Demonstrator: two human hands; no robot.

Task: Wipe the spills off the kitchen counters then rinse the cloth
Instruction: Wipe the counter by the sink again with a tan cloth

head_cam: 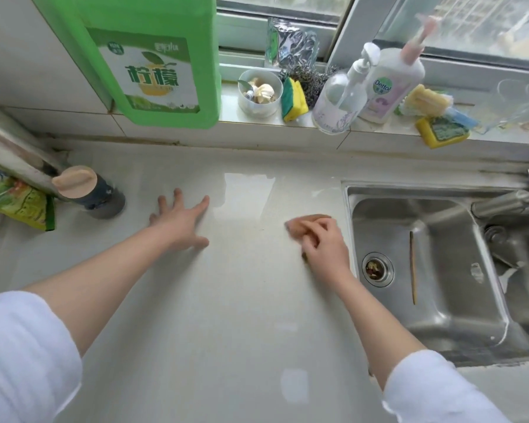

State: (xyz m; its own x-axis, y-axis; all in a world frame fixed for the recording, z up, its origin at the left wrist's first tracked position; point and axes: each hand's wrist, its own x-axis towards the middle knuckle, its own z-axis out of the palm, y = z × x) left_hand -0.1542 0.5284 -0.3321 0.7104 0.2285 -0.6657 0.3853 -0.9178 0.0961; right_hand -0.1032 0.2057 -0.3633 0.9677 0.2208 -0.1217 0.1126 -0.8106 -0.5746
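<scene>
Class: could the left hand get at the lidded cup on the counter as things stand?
Probably yes: the left hand lies open on the counter, with bare surface between it and the lidded cup.

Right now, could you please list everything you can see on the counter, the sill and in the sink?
detergent bottle: one, green, left of the sill
cloth: one, pinkish, counter near sink
bowl: one, white, on sill
sponges: three, yellow with green, on sill
steel scourer: one, grey, on sill
pump bottles: two, clear and white, on sill
lidded cup: one, grey, beige lid, counter left
packet: one, yellow-green, far left
sink: one, steel, right
chopstick: one, wooden, in sink
faucet: one, steel, over sink
left hand: flat on counter
right hand: holding cloth
</scene>
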